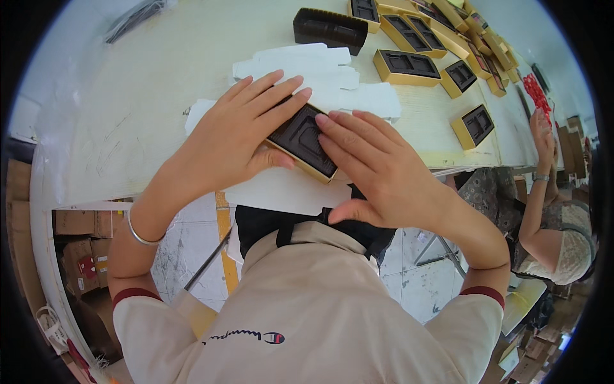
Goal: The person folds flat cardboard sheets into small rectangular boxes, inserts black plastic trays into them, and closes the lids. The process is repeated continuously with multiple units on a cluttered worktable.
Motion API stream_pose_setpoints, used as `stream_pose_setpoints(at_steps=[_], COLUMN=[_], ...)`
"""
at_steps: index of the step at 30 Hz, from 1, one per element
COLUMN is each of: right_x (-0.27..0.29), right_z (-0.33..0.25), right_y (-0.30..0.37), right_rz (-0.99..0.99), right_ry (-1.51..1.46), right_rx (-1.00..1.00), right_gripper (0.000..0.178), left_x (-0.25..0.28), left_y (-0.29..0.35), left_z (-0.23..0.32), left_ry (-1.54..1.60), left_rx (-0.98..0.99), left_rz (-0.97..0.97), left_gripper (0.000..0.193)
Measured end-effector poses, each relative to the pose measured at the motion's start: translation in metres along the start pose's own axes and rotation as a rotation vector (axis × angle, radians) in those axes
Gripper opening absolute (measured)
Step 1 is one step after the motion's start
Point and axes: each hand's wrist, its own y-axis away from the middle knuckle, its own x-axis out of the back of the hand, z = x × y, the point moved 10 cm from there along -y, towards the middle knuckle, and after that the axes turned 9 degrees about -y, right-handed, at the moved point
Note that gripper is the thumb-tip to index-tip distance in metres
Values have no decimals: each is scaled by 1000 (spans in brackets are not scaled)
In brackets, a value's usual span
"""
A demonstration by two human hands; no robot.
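Note:
A gold-sided box with a black moulded tray insert (300, 133) lies at a slant near the table's front edge. My left hand (240, 131) lies over its left end, fingers stretched out across the top and the thumb at the near side. Flat on the insert's right part rest the fingertips of my right hand (377, 157), with its thumb spread away toward me. Both hands are open, touching the box from either side. Part of the box is hidden beneath my left fingers. White card sheets (300, 64) lie just beyond it.
Several gold boxes with black inserts (407, 66) sit at the far right of the table (128, 109). A stack of black trays (330, 30) stands at the back. On the right, another person's arm (538, 185) reaches near a red bundle (536, 93). Cardboard cartons (80, 265) fill a lower-left shelf.

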Motion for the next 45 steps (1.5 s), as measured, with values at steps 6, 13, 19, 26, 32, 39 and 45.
stream_pose_setpoints(at_steps=[6,13,19,26,32,39,45], right_x=[1,28,115,121,98,30,6], right_z=[3,21,168,275,308,55,0], right_y=[4,10,64,78,103,3,0], right_rz=[148,314,504,396,353,79,54], right_ry=[-93,-233,-45,91,339,-184,-125], right_rx=[-123,-149,-503,-551,-592,-139,-64], right_gripper=[75,39,28,26,39,63,64], left_x=[-6,54,112,160,152,75,16], left_y=[4,11,43,59,73,37,52], left_z=[-3,-28,46,75,64,31,-3], left_ry=[255,561,1495,1721,1790,853,492], left_rx=[103,85,-555,-674,-125,-342,142], left_rz=[-42,276,-6,127,975,-6,-71], left_gripper=[80,71,59,44,40,50,51])
